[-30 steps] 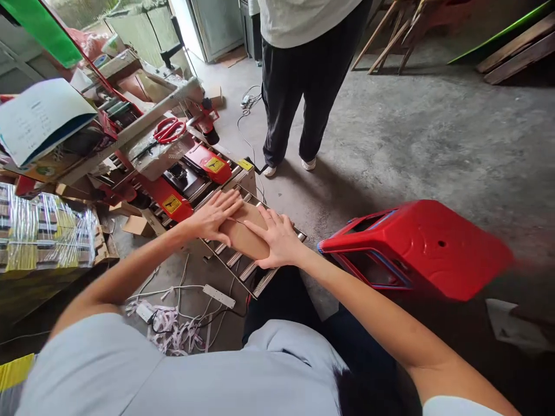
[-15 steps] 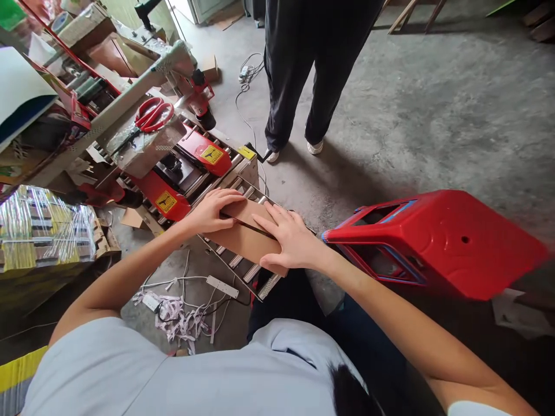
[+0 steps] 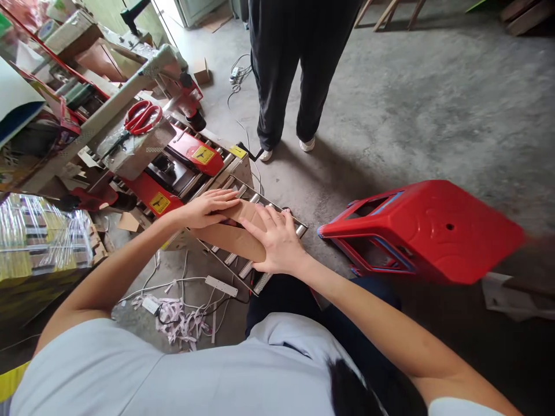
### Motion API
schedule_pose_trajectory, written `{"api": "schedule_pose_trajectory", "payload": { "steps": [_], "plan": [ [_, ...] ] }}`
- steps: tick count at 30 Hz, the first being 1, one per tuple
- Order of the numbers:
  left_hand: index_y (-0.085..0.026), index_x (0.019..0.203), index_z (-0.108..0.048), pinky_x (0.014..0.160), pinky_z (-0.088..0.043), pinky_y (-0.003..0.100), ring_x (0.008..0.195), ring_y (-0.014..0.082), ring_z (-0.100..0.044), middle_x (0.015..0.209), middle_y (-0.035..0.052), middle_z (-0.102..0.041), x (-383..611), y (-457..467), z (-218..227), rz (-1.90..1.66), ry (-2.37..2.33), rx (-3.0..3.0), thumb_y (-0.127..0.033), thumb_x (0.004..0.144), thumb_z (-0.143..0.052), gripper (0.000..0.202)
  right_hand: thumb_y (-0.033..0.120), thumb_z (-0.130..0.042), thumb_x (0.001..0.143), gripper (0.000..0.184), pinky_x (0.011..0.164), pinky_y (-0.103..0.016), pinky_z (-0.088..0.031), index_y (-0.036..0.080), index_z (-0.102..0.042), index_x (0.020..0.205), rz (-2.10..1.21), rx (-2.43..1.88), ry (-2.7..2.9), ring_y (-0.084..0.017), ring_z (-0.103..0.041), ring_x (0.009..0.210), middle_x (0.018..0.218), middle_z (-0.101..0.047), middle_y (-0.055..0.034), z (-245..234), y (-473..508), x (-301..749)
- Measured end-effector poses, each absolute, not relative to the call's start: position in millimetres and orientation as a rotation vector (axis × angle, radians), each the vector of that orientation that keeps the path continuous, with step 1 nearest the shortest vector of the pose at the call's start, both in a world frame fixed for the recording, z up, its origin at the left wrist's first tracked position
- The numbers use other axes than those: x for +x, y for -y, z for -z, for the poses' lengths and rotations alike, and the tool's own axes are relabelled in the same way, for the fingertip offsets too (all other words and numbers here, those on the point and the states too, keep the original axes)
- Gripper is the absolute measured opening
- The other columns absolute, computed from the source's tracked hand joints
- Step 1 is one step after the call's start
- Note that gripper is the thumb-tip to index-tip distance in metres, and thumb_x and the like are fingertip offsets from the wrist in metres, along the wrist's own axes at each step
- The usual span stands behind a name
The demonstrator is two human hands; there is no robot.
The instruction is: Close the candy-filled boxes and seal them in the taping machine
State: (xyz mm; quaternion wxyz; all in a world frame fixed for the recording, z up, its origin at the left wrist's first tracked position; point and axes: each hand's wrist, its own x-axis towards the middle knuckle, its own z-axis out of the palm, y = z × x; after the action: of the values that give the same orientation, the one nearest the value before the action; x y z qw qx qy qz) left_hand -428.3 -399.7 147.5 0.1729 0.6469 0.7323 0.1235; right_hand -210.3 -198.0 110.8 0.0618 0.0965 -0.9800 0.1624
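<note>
A brown cardboard box (image 3: 234, 241) lies on the roller conveyor (image 3: 256, 270), its two long top flaps folded inward with a dark gap between them. My left hand (image 3: 207, 207) lies over the box's left end, fingers stretched out flat toward the far flap. Across the right end rests my right hand (image 3: 280, 240), fingers spread on the flaps and thumb along the near side. What is inside the box cannot be made out. Just left of the box stands a carton-sealing machine with red side guides (image 3: 202, 153) and yellow warning labels.
Red-handled scissors (image 3: 143, 117) lie on top of the machine. A red plastic stool (image 3: 451, 231) is at the right. Ahead stands a person in dark trousers (image 3: 286, 69). On the floor are a power strip (image 3: 221, 286), cables and paper strips (image 3: 180, 323).
The box has slid a little along the rollers toward the machine, with both hands on it. My right hand's fingers have spread wider over the flaps. The camera view has shifted slightly.
</note>
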Motion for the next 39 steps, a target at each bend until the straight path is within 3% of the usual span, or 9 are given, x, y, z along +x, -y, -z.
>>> {"api": "schedule_pose_trajectory", "payload": {
  "steps": [4, 8, 12, 19, 23, 25, 31, 35, 39],
  "plan": [
    [-0.02, 0.159, -0.027, 0.123, -0.015, 0.059, 0.154, 0.0387, -0.016, 0.167, 0.0164, -0.017, -416, 408, -159, -0.16, -2.101, 1.804, -0.069, 0.085, -0.054, 0.093, 0.066, -0.082, 0.06, 0.113, 0.113, -0.063, -0.015, 0.032, -0.034, 0.156, -0.504, 0.341, 2.948, -0.043, -0.025, 0.145, 0.164, -0.02, -0.0208, -110, 193, -212],
    [-0.013, 0.158, -0.028, 0.118, -0.018, 0.063, 0.145, 0.0499, -0.027, 0.161, 0.0287, -0.024, -397, 408, -153, 0.034, -2.339, 1.793, -0.078, 0.05, -0.078, 0.135, 0.076, -0.081, 0.055, 0.128, 0.113, -0.066, -0.013, 0.027, -0.025, 0.16, -0.53, 0.43, 2.978, -0.048, -0.015, 0.148, 0.166, -0.01, -0.0239, -114, 185, -215],
    [-0.02, 0.155, -0.037, 0.116, -0.024, 0.061, 0.136, 0.0462, -0.041, 0.153, 0.0236, -0.039, -409, 398, -150, 0.033, -2.277, 1.88, -0.075, 0.053, -0.079, 0.123, 0.065, -0.083, 0.062, 0.113, 0.109, -0.066, -0.02, 0.037, -0.029, 0.157, -0.562, 0.377, 3.044, -0.052, -0.019, 0.145, 0.167, -0.005, -0.0179, -120, 185, -215],
    [-0.034, 0.145, -0.049, 0.123, -0.009, 0.063, 0.145, 0.0404, -0.035, 0.156, 0.0108, -0.041, -436, 444, -161, -0.217, -2.569, 1.741, -0.07, 0.061, -0.08, 0.096, 0.055, -0.078, 0.068, 0.1, 0.107, -0.069, -0.021, 0.036, -0.034, 0.156, -0.567, 0.112, 3.007, -0.051, -0.029, 0.137, 0.166, -0.015, -0.0141, -121, 230, -245],
    [-0.026, 0.138, -0.049, 0.114, -0.036, 0.054, 0.135, 0.0302, -0.047, 0.141, 0.0123, -0.051, -386, 483, -128, -1.359, -3.495, 0.798, -0.053, 0.094, -0.051, 0.052, 0.059, -0.075, 0.072, 0.098, 0.108, -0.075, -0.014, 0.027, -0.034, 0.156, -0.64, 0.106, 2.985, -0.055, -0.021, 0.14, 0.165, -0.015, -0.0189, -121, 276, -334],
    [-0.021, 0.13, -0.049, 0.106, -0.044, 0.05, 0.12, 0.0267, -0.056, 0.127, 0.0126, -0.055, -347, 482, -99, -1.881, -3.548, 0.018, -0.045, 0.099, -0.039, 0.04, 0.057, -0.078, 0.071, 0.099, 0.107, -0.078, -0.009, 0.022, -0.036, 0.155, -0.713, 0.11, 2.939, -0.057, -0.02, 0.141, 0.164, -0.015, -0.0219, -124, 299, -388],
    [-0.023, 0.124, -0.046, 0.104, -0.049, 0.048, 0.116, 0.0254, -0.059, 0.122, 0.0143, -0.057, -253, 420, -36, -1.59, -2.849, 0.053, -0.047, 0.097, -0.041, 0.037, 0.06, -0.071, 0.082, 0.097, 0.118, -0.068, -0.007, 0.021, -0.025, 0.159, -0.907, 0.332, 2.744, -0.039, -0.006, 0.154, 0.167, -0.01, -0.0202, -120, 306, -393],
    [-0.023, 0.114, -0.052, 0.102, -0.053, 0.046, 0.11, 0.0243, -0.063, 0.114, 0.0122, -0.061, -234, 386, -34, -1.657, -2.536, 0.374, -0.048, 0.096, -0.044, 0.032, 0.041, -0.068, 0.09, 0.067, 0.12, -0.058, -0.021, 0.024, -0.043, 0.15, -1.077, -0.032, 2.71, -0.029, -0.039, 0.145, 0.156, -0.042, -0.0152, -66, 232, -246],
    [-0.023, 0.105, -0.062, 0.102, -0.052, 0.046, 0.104, 0.0239, -0.066, 0.107, 0.0075, -0.067, -242, 354, -42, -1.667, -2.262, 0.594, -0.045, 0.089, -0.059, 0.028, 0.019, -0.064, 0.091, 0.033, 0.097, -0.034, -0.049, 0.018, -0.067, 0.124, -1.107, -0.748, 2.722, -0.02, -0.068, 0.107, 0.118, -0.072, -0.0098, -37, 161, -80]
  ]
}}
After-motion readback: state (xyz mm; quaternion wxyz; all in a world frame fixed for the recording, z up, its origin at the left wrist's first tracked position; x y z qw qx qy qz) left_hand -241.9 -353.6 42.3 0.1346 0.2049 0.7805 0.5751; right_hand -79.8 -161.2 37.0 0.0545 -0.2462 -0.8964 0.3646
